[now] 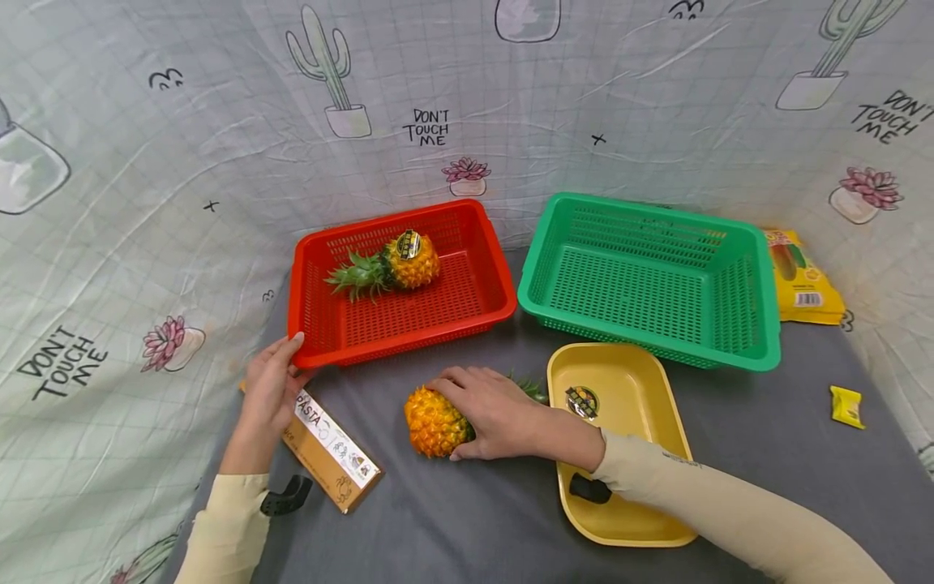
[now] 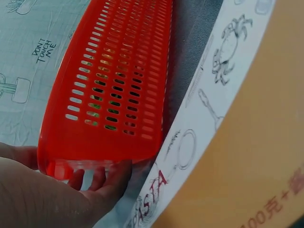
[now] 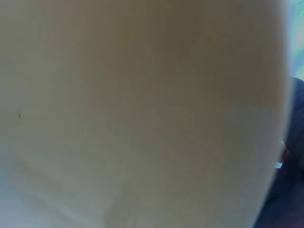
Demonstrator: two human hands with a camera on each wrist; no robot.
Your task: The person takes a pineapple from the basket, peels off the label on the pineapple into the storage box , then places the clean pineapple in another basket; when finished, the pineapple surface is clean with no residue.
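At the red basket's near left corner, my left hand grips the rim, thumb on top and fingers beneath. The left wrist view shows that hand around the basket's end wall. Inside the basket a pineapple lies on its side, leaves pointing left. My right hand is curled over a second pineapple on the grey cloth, its leaves showing behind the hand towards the yellow tray. A blurred beige surface fills most of the right wrist view.
A pasta box lies under my left hand's side. Right of the red basket stands a green basket, with a yellow bag beside it. A small yellow packet lies far right. A round label shows at the yellow tray.
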